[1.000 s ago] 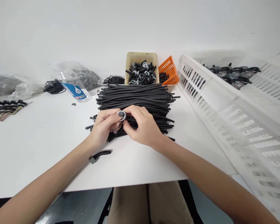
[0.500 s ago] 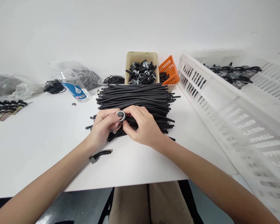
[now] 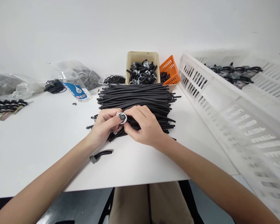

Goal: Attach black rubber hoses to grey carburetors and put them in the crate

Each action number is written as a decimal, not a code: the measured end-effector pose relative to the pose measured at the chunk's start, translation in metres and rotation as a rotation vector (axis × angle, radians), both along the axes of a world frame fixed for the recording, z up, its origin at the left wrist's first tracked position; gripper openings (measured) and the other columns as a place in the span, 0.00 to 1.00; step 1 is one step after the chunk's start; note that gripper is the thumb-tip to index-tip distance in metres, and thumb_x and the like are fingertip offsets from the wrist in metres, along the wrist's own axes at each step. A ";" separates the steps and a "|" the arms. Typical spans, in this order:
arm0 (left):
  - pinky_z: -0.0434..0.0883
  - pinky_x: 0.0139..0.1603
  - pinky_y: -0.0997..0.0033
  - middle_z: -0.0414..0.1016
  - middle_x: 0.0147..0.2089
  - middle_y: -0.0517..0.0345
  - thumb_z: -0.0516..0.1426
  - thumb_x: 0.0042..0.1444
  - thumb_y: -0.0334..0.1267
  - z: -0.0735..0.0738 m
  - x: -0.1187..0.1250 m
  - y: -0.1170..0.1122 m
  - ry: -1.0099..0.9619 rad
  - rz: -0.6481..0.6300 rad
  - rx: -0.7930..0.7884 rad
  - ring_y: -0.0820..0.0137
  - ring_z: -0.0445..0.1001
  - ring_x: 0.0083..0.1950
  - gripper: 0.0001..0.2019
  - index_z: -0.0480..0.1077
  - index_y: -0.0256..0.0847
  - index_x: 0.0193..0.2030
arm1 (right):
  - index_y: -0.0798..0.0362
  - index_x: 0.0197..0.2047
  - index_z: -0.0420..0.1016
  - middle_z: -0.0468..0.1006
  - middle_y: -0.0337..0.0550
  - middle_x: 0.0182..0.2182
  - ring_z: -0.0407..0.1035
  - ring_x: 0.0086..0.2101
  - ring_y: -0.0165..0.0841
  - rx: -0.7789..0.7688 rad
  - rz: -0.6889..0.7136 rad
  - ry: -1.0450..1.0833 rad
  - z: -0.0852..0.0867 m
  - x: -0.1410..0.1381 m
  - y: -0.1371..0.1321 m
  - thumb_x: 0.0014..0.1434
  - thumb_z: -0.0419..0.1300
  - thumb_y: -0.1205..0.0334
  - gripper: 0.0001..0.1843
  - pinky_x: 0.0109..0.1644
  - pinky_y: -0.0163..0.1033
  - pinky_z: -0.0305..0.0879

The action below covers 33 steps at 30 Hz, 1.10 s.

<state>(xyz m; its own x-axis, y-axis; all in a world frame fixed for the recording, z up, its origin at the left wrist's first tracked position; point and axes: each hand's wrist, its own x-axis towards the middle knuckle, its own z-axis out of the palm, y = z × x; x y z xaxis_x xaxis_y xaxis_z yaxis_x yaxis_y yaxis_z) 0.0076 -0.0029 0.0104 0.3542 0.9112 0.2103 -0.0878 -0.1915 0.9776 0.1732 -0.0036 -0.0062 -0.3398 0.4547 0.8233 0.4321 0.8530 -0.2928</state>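
Between my two hands is a hose fitting (image 3: 125,120) with a round grey nut, its ring turned up toward me. My left hand (image 3: 104,126) is closed around it, with the thumb laid over the ring's opening. From the other side my right hand (image 3: 144,126) pinches at the fitting with thumb and forefinger; my fingers hide the stem and whatever else is gripped there. Both hands are over the near part of a pile of black rubber hoses (image 3: 135,96). A second fitting (image 3: 100,155), with a grey nut and a bent black stem, lies on the white table below my left hand.
Behind the hoses stand a beige bin (image 3: 128,67) of similar fittings and a tilted orange basket (image 3: 175,76). A large white crate (image 3: 214,112) borders the right. At left are a clear bottle (image 3: 76,88), plastic bags (image 3: 11,85) and a row of black parts (image 3: 7,106).
The nut's ring has tipped slightly to face me more, and my left thumb has shifted across its opening. Both hands otherwise keep their hold.
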 end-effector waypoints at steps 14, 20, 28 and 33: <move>0.49 0.19 0.74 0.54 0.16 0.66 0.59 0.55 0.42 -0.001 0.001 -0.001 0.102 0.075 0.016 0.77 0.50 0.18 0.19 0.58 0.41 0.18 | 0.50 0.39 0.67 0.76 0.41 0.32 0.69 0.35 0.34 -0.084 -0.010 -0.023 -0.001 0.000 0.000 0.60 0.52 0.68 0.06 0.42 0.40 0.60; 0.49 0.19 0.74 0.54 0.16 0.66 0.58 0.55 0.40 0.000 0.002 -0.002 0.091 0.077 0.029 0.78 0.51 0.18 0.18 0.58 0.41 0.18 | 0.51 0.38 0.67 0.77 0.41 0.32 0.70 0.34 0.33 -0.061 -0.011 0.006 -0.001 -0.001 -0.001 0.60 0.52 0.69 0.05 0.42 0.39 0.60; 0.49 0.20 0.76 0.54 0.17 0.68 0.58 0.58 0.41 -0.002 0.001 -0.001 0.054 0.034 0.030 0.79 0.50 0.19 0.20 0.57 0.39 0.19 | 0.52 0.38 0.67 0.77 0.41 0.32 0.70 0.35 0.33 -0.089 -0.004 0.004 0.000 -0.001 -0.002 0.60 0.52 0.69 0.05 0.43 0.40 0.61; 0.50 0.20 0.76 0.54 0.17 0.68 0.58 0.59 0.41 -0.003 0.000 -0.001 0.048 0.023 0.023 0.80 0.50 0.19 0.19 0.58 0.39 0.20 | 0.51 0.38 0.67 0.77 0.41 0.33 0.70 0.35 0.33 -0.107 -0.006 -0.001 -0.001 -0.001 -0.002 0.60 0.52 0.69 0.05 0.43 0.40 0.61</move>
<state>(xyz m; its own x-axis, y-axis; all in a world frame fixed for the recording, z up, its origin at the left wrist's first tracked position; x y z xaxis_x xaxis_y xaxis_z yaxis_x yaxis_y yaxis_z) 0.0074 -0.0035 0.0069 0.3434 0.9144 0.2142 -0.0363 -0.2150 0.9759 0.1722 -0.0054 -0.0069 -0.3377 0.5423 0.7693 0.4374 0.8141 -0.3819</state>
